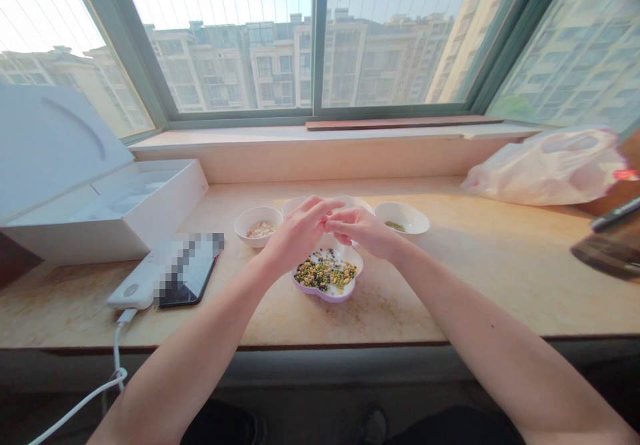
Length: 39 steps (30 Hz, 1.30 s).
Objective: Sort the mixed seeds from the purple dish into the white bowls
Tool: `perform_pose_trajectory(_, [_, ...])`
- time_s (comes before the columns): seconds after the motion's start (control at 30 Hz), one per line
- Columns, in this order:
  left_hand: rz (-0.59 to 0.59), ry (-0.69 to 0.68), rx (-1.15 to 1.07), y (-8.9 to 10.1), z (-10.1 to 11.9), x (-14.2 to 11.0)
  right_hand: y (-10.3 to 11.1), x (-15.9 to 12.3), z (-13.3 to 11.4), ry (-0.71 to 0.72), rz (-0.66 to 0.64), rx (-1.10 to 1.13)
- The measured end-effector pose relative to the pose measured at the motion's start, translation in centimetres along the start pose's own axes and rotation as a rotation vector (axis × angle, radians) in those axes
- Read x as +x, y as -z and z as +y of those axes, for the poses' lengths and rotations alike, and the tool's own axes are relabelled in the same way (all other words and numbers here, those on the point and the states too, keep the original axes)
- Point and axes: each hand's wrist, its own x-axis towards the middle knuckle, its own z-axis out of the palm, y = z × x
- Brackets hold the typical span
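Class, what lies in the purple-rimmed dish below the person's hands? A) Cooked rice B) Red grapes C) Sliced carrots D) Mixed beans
D: the purple-rimmed dish holds a heap of green, yellow and dark beans.

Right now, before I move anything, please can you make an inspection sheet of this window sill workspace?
Surface: beige stone sill, with brownish marks beside the dish.
Job's things: lilac-rimmed flower-shaped dish of mixed beans; white bowl of pale nuts; white bowl of green bits; white dish partly behind the hands.
Clutter: open white box; white plastic bag; phone; white power bank; blurred dark object at the right edge.
Hands: left hand and right hand meet above the dish; anything held is hidden.
Cables: one white cable runs from the power bank over the sill edge.
Surroundings: green-framed window; apartment blocks outside.
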Motion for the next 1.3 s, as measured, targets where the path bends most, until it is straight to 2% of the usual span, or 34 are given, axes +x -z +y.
perform_pose_trajectory(0.17, [-0.104,0.049,0.029,0.0,0.2,-0.1,0.0,-0.1,-0.2,-0.005,0.09,-0.042])
perform_pose_trajectory(0.33, [-0.176,0.261,0.101,0.2,0.4,-0.2,0.2,0.0,-1.1,0.054,0.29,-0.23])
perform_pose_trajectory(0.47, [-0.428,0.287,0.142,0.7,0.8,-0.1,1.0,0.0,-1.3,0.113,0.416,-0.467])
perform_pose_trajectory(0.67, [-0.753,0.191,0.159,1.1,1.1,-0.4,3.2,-0.3,-1.3,0.139,0.43,-0.762])
perform_pose_trajectory(0.73, [-0.837,0.181,0.124,1.0,0.9,-0.6,4.6,-0.6,-1.4,0.074,0.417,-0.895])
perform_pose_trajectory(0.83, [-0.886,0.177,0.099,0.8,0.7,-0.6,6.8,-1.2,-1.3,-0.157,0.418,-1.063])
perform_pose_trajectory(1.0, [-0.915,0.119,0.078,0.6,0.5,-0.3,9.5,-2.1,-0.8,-0.502,0.423,-1.129])
perform_pose_trajectory(1.13, [-0.867,0.1,0.024,0.3,0.4,-0.3,10.7,-2.2,-0.2,-0.585,0.452,-1.134])
perform_pose_trajectory(1.27, [-0.879,0.1,0.01,0.0,0.3,-0.6,11.3,-2.1,0.4,-0.619,0.41,-1.121])
perform_pose_trajectory(1.3, [-0.852,0.097,0.012,-0.1,0.3,-0.7,11.4,-2.0,0.4,-0.632,0.4,-1.12])
